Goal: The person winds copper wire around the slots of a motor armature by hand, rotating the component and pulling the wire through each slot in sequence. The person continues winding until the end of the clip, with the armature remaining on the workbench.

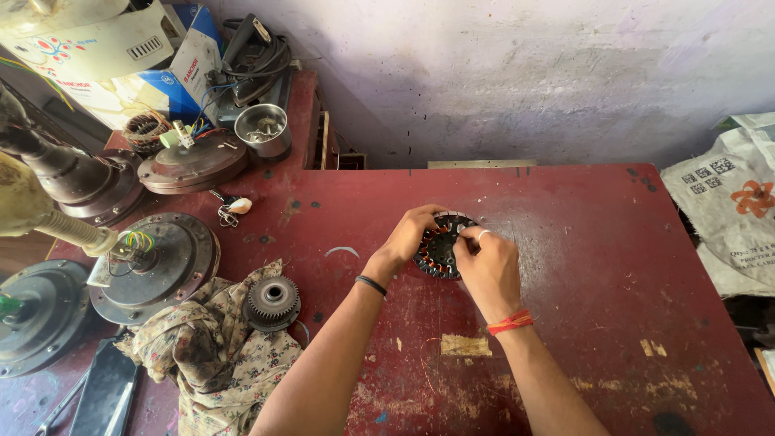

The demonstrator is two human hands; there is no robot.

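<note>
Steel cup [262,129] with small metal bits

Counter [581,242]: red paint, matt, scratched, worn through in pale patches. Stator [440,250]: dark metal with coppery windings. Cloth [218,355]: floral fabric, soiled, crumpled. Bowl [262,129]: shiny steel. Motor cover [173,258]: dull, dusty metal. Wall [484,73]: rough, stained plaster.

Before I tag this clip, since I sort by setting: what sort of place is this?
Probably a fan-motor repair shop: both hands work on a stator on a worn red bench, with motor housings and a gear nearby.
</note>
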